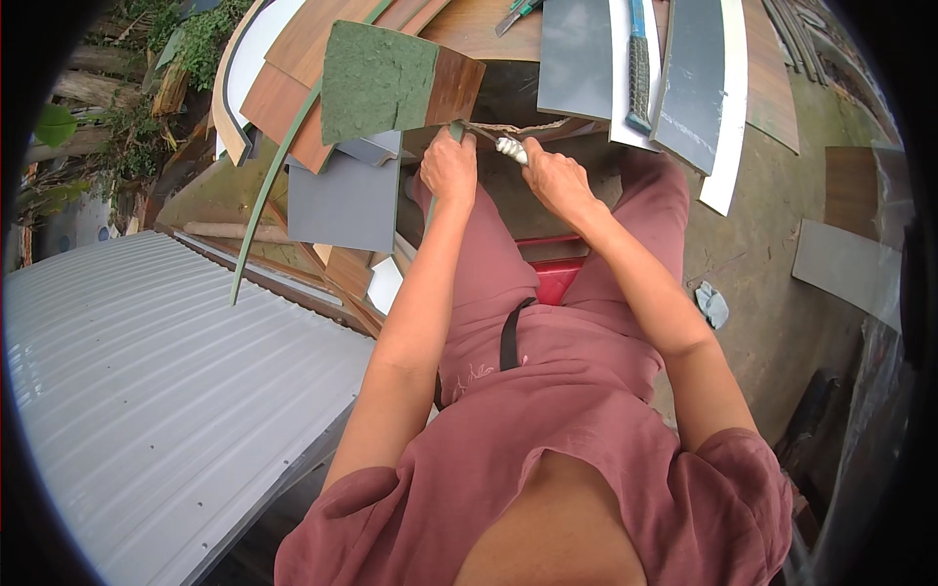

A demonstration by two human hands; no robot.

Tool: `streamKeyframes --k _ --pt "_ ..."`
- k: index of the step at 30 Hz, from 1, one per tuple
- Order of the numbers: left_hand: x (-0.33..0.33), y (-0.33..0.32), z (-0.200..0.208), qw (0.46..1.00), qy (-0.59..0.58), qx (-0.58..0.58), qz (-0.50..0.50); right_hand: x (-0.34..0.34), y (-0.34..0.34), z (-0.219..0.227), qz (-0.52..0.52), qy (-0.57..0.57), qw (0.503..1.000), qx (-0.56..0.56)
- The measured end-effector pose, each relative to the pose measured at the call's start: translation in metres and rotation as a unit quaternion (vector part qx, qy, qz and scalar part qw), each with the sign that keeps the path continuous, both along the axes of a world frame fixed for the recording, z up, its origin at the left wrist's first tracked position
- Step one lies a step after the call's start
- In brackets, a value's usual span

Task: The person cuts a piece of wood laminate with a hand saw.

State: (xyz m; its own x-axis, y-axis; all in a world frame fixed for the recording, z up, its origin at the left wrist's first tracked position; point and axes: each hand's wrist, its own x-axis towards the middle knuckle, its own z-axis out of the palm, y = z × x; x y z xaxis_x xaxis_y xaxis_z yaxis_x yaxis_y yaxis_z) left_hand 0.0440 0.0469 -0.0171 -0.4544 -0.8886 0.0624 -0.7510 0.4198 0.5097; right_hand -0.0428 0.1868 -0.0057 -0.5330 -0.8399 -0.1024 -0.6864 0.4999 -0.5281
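You are in what looks like an outdoor workspace, lit by soft, even daylight. Around you to the right spreads a drab, stained concrete floor (757, 264), with a crumpled pale cloth (712, 305) lying on it. Beneath you shows a red seat (559, 283). To your left, a broad sheet of pale grey corrugated metal (176, 391) slopes across the lower corner. Beyond it, at the upper left, you have leafy green plants (207, 44) and weathered logs (103, 90). Along your far right hangs or lies cloudy, wrinkled plastic sheeting (852, 459).
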Motion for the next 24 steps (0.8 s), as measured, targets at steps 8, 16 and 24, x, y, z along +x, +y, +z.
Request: streamKeyframes --k 8,16,24 --pt "0.002 -0.001 -0.002 1.0 0.003 0.007 -0.001 0.005 0.026 -0.009 -0.006 -0.022 1.0 0.004" --pt "0.0 0.001 0.0 1.0 0.013 -0.011 0.008 0.003 0.013 -0.008 -0.011 -0.02 1.0 0.007" --pt "0.002 -0.002 -0.004 1.0 0.01 0.001 -0.001 0.001 0.021 -0.004 -0.003 -0.015 1.0 0.008"
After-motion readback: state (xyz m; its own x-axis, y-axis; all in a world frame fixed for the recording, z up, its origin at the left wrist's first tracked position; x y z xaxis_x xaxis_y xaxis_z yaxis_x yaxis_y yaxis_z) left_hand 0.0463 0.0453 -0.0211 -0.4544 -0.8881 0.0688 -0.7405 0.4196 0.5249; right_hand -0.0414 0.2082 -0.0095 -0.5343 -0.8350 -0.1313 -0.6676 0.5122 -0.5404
